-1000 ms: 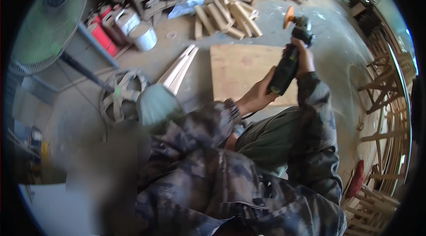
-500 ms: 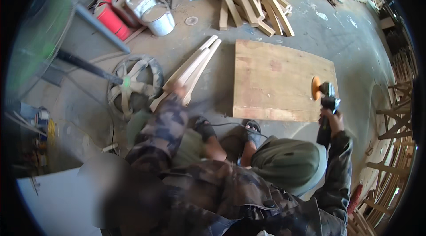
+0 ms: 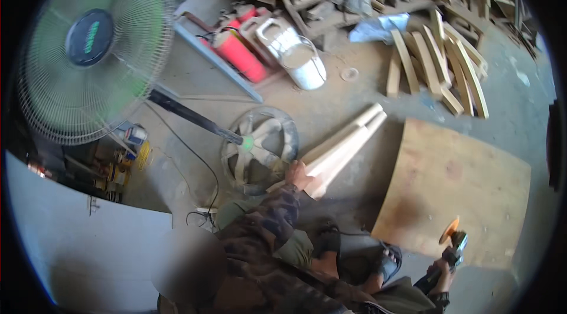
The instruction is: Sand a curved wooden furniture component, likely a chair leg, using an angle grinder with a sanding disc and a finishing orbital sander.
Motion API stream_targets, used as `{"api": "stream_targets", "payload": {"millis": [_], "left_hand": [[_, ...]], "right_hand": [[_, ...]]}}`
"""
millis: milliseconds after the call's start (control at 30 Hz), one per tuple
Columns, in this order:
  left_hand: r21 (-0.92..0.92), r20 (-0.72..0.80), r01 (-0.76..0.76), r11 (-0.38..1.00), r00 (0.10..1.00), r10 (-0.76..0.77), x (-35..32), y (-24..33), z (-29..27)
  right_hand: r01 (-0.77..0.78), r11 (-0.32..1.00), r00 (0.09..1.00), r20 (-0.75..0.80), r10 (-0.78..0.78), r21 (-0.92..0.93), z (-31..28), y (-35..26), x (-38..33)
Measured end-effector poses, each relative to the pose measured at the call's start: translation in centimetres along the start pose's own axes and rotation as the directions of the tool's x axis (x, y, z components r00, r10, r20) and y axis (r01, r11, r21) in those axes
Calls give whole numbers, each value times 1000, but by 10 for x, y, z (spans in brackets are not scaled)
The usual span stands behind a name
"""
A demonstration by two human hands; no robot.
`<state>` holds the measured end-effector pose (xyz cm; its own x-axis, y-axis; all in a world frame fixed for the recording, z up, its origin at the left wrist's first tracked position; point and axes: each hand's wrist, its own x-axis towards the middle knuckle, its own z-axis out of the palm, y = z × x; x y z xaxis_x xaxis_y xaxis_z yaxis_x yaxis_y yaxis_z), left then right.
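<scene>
My left hand (image 3: 298, 173) reaches forward and rests on the near end of a bundle of pale wooden sticks (image 3: 348, 140) lying on the concrete floor. My right hand (image 3: 440, 271) grips a dark angle grinder (image 3: 453, 246) with an orange disc (image 3: 449, 230). The disc sits at the near edge of a large plywood board (image 3: 466, 184) lying flat on the floor. My camouflage sleeves and my sandalled feet (image 3: 328, 243) fill the lower middle of the view.
A standing fan (image 3: 88, 48) leans at the left, its round base (image 3: 260, 149) beside my left hand. A red canister (image 3: 239, 54) and a white bucket (image 3: 304, 63) stand behind. Curved wooden pieces (image 3: 437, 60) are piled at the back right. A white panel (image 3: 77, 243) lies at lower left.
The grinder has come down from above the board to its near edge at the lower right. My left hand has stretched out onto the pale sticks.
</scene>
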<state>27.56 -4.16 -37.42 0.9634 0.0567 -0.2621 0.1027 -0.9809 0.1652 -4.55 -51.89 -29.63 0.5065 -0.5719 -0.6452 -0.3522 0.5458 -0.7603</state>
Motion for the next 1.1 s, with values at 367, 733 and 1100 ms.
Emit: {"api": "stream_targets", "payload": {"millis": [367, 733, 1100], "left_hand": [[-316, -142, -663, 678, 740, 658, -85, 173, -11], [3, 97, -784, 621, 619, 780, -117, 226, -5], [-286, 257, -707, 646, 593, 763, -95, 189, -22]], "right_hand": [[50, 981, 979, -187, -85, -186, -15, -45, -38], [284, 775, 931, -33, -365, -564, -8, -43, -40], [231, 871, 970, 29, -243, -434, 22, -47, -44]]}}
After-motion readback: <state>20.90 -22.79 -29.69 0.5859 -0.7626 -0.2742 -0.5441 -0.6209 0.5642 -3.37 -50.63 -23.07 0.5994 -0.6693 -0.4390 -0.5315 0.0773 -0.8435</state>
